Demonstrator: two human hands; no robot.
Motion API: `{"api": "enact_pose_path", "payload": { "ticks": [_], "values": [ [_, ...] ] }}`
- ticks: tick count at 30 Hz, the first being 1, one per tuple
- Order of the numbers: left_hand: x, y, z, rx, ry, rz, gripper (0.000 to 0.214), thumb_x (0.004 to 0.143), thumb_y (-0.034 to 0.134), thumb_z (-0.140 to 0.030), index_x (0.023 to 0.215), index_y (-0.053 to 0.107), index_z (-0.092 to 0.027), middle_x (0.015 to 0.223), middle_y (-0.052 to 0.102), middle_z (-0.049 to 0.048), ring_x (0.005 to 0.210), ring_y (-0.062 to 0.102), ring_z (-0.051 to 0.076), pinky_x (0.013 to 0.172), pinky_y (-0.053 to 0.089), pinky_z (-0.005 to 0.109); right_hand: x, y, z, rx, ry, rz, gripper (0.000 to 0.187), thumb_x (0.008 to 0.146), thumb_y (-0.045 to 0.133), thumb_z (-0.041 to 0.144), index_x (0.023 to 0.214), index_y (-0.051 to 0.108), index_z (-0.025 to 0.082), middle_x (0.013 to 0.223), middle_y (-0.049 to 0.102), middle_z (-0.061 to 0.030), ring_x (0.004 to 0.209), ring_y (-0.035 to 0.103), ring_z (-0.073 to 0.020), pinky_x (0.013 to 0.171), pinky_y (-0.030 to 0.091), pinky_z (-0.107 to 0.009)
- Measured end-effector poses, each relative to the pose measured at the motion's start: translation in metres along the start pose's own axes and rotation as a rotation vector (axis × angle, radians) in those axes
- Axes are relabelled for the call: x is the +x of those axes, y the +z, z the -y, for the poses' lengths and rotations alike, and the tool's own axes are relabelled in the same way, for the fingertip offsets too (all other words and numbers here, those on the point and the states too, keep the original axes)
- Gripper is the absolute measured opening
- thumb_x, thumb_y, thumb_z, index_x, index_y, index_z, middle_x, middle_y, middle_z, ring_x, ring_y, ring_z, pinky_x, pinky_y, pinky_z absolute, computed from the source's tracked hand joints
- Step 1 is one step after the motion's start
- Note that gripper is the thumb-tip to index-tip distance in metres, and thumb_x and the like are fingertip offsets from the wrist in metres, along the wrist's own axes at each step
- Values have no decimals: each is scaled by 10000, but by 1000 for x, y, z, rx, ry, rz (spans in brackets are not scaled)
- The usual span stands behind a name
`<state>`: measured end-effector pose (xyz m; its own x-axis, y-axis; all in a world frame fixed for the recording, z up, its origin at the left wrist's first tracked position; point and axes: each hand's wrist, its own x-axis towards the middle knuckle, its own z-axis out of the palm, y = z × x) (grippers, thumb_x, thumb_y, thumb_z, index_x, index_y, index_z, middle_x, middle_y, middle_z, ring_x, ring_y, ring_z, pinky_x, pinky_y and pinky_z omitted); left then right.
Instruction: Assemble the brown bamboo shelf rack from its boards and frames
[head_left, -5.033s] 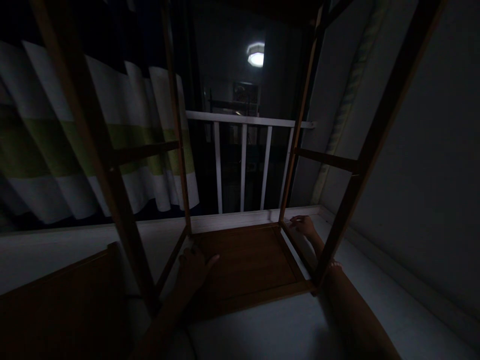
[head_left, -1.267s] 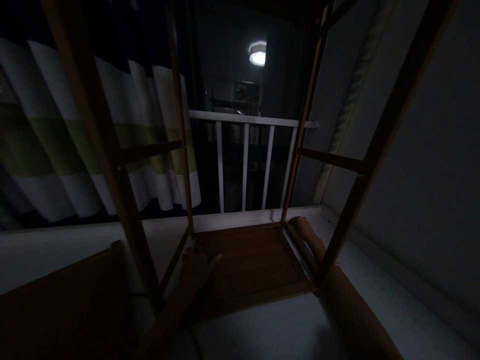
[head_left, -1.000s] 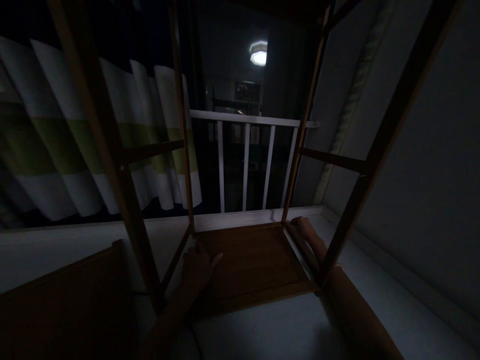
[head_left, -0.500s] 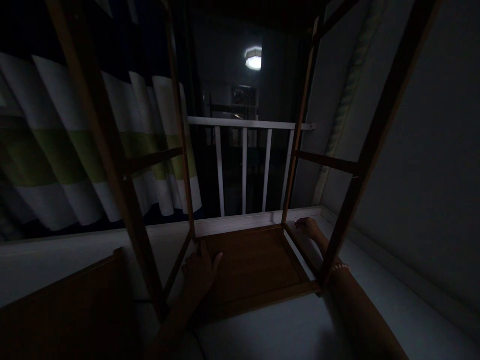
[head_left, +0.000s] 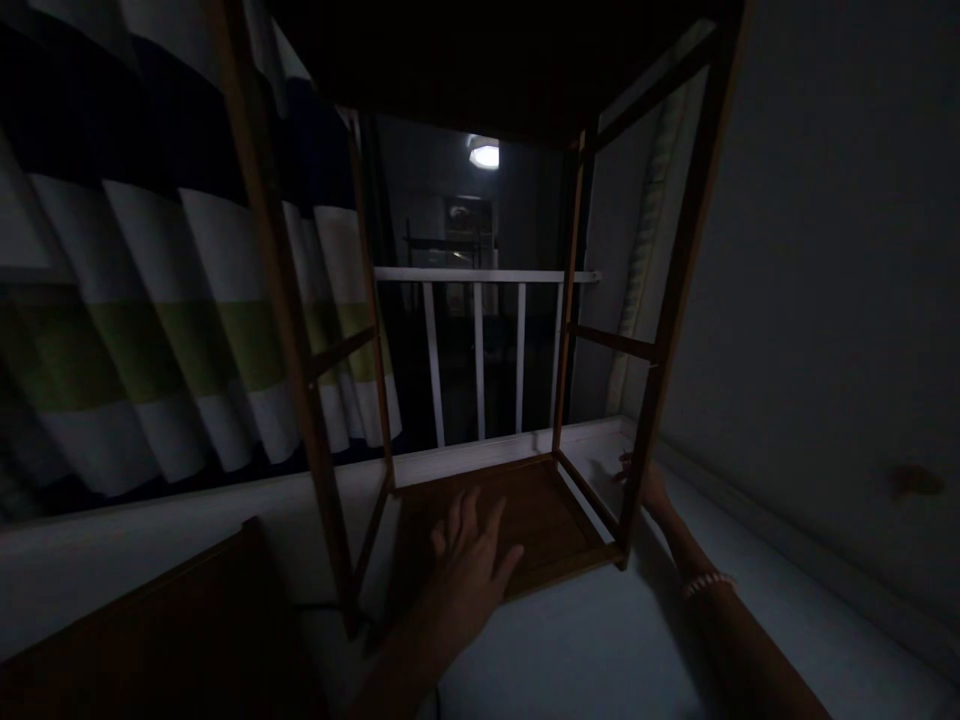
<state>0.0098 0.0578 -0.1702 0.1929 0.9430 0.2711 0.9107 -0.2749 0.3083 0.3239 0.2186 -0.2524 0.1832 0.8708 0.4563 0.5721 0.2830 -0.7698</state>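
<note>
A dark wooden shelf frame (head_left: 670, 330) stands upright, with four-sided open sides and a bottom board (head_left: 544, 510). Over that board, toward its front, my left hand (head_left: 472, 560) is open with its fingers spread; whether it touches the wood I cannot tell. My right hand (head_left: 654, 490) is outside the frame on the right, partly hidden behind the front right post. Its fingers look pinched together around something thin and small, too dark to name. A beaded bracelet (head_left: 709, 583) is on the right wrist.
A brown wooden panel (head_left: 150, 620) lies at the lower left, near a dark cable (head_left: 319, 606). Behind the frame are a white railing (head_left: 480, 275) and a dark window. Striped curtains (head_left: 180, 350) hang left; a wall (head_left: 810, 300) rises right.
My left hand has come off the board's left edge and moved right and nearer to me, fingers spreading. My right hand has drawn slightly back, now behind the front right post. The view has shifted.
</note>
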Motion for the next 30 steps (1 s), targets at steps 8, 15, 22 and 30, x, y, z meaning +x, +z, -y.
{"api": "enact_pose_path", "payload": {
  "ticks": [8,15,22,30],
  "values": [
    [-56,-19,42,-10,198,-270,302,836,391,-280,1102,527,-231,1237,414,78,1163,366,227,951,330,452,-59,-28,23,94,39,-16,250,707,385,337,905,311,204,516,579,5,384,498,-141,415,406,-250],
    [-102,-35,91,-88,11,-519,211,816,393,-261,862,587,-192,1021,528,79,1001,473,198,881,394,377,-116,-35,65,54,-103,-184,173,796,364,319,905,278,215,623,577,-25,482,515,-140,492,416,-251],
    [-116,-33,142,-90,-296,-474,332,800,303,-268,953,552,-112,996,530,135,994,471,238,933,363,422,-178,21,123,3,-348,218,190,808,325,199,995,363,183,764,582,-63,637,564,-155,594,446,-250],
    [-142,-16,147,-70,-93,-96,335,811,389,-358,1012,620,-221,1191,544,41,1112,481,167,978,342,351,-206,89,176,-55,-529,622,310,795,336,99,1078,444,163,841,612,-72,728,580,-155,655,429,-242]
  ]
}}
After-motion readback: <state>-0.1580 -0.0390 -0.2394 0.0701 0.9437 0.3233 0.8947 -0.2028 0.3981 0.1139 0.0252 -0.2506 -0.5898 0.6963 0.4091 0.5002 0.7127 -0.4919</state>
